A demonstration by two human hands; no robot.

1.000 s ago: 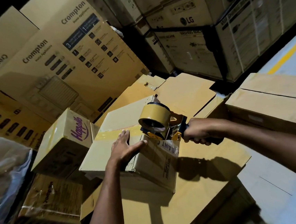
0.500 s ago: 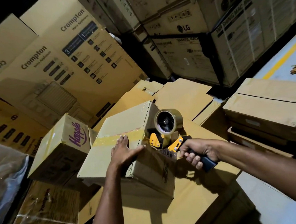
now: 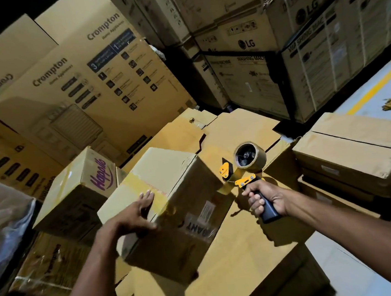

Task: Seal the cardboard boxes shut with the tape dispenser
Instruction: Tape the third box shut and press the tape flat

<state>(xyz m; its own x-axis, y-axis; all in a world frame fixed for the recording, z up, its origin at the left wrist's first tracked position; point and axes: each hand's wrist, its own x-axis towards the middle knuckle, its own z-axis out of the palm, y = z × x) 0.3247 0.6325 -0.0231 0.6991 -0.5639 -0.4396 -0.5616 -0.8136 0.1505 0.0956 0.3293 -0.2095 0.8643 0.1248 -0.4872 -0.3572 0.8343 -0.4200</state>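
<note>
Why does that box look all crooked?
The box under the left hand sits tilted, one corner hanging past the flat cardboard sheets below. Its tape strip looks wrinkled near the edge. The right hand holds the tape dispenser off it.

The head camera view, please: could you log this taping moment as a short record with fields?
setting: stacked cartons around flattened cardboard
box in work: cardboard box, tilted, tape strip across its top
left hand: open, flat on the box top near the tape strip
right hand: gripping the tape dispenser handle
dispenser position: off the box, to its right
neighbouring box: Happilo carton to the left
</note>
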